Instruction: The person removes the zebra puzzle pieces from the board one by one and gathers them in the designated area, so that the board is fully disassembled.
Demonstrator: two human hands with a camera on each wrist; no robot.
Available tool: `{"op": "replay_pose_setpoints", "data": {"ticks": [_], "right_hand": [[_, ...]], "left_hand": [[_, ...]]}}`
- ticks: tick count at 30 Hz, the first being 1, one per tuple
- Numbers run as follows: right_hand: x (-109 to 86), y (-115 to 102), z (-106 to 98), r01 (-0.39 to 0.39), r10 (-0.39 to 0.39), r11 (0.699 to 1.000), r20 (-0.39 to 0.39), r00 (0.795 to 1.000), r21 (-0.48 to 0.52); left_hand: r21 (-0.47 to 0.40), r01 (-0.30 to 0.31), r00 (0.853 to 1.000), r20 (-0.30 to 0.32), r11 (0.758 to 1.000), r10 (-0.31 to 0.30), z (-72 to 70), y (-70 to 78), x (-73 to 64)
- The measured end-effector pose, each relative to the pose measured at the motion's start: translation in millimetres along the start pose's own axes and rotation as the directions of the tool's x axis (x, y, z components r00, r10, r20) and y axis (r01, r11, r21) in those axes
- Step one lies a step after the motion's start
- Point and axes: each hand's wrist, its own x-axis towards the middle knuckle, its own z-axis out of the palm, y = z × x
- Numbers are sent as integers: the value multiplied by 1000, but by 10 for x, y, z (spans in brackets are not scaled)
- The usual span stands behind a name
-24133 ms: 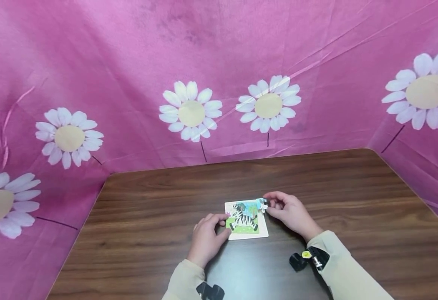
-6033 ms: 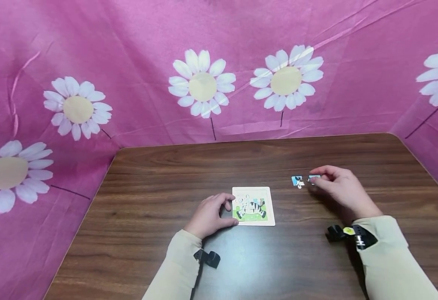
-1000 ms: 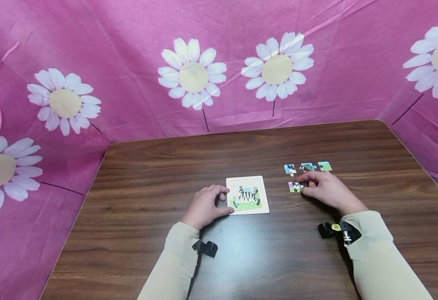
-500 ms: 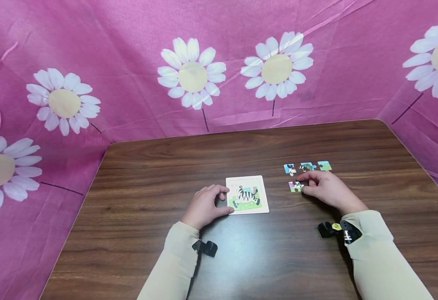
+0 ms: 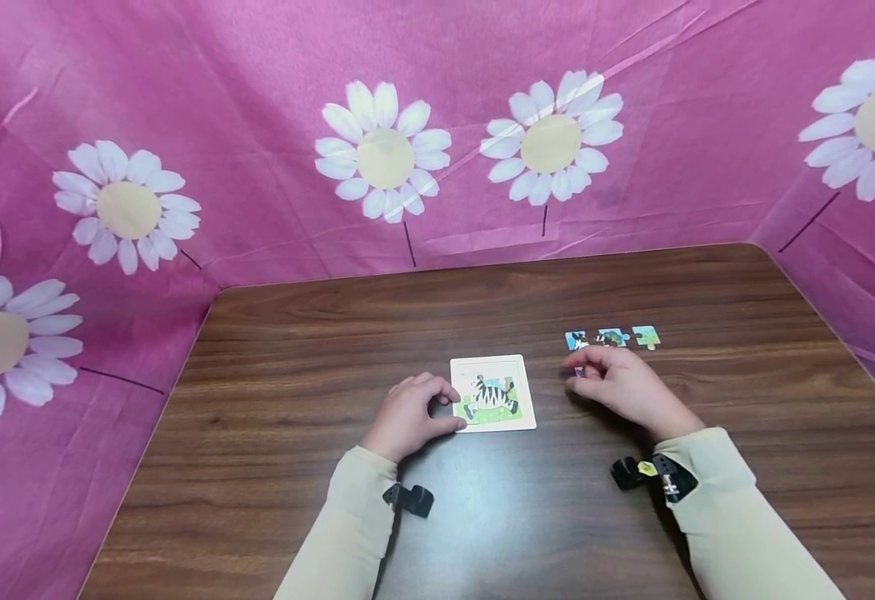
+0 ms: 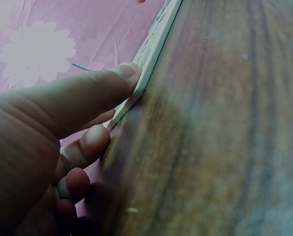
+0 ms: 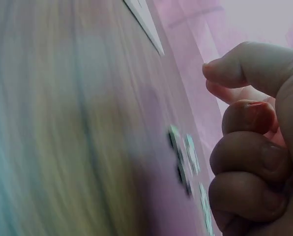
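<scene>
A square jigsaw tray (image 5: 529, 400) with a white frame and a zebra picture lies on the table. My left hand (image 5: 411, 415) grips its left side, and in the left wrist view the thumb (image 6: 102, 93) presses on its edge. My right hand (image 5: 625, 387) is just above the table to the right of the tray, with thumb and index finger apart and nothing seen between them. Behind it lie loose jigsaw pieces: one with green (image 5: 646, 337), one with a dark figure (image 5: 612, 337) and a blue one (image 5: 575, 340). A further piece, purple and green, is mostly hidden by the right hand.
The brown wooden table (image 5: 317, 350) extends to both sides of the hands. A pink cloth (image 5: 272, 167) printed with white daisies hangs behind and at the sides. Black camera straps are on both wrists.
Earlier, jigsaw pieces left the tray and were set down at the right. In the last half second, my right hand let go of the purple-green piece and moved left. The left hand stays.
</scene>
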Motion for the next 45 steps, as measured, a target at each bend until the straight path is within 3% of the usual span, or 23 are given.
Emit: {"op": "replay_pose_setpoints", "data": {"ticks": [10,17,23,30,35,45], "right_hand": [[127,-322,447,78,-82,994,38,996,80],[214,-469,643,81,-85,995,78,993,59],[259,-567,718,76,-76,997,115,990,7],[254,-605,762,46,-39,997,103,994,-68],[249,-608,776,19,-17,999,97,995,-26],[245,-600,785,36,-38,999,75,996,22]], "left_hand": [[-2,6,1000,5,1000,-6,-4,2,-18],[10,0,1000,7,1000,0,-4,10,-4],[10,-13,1000,0,1000,13,17,2,4],[9,-20,1000,1,1000,20,27,8,12],[4,-16,1000,4,1000,16,28,-2,17],[-3,-13,1000,0,1000,13,0,-9,-9]]}}
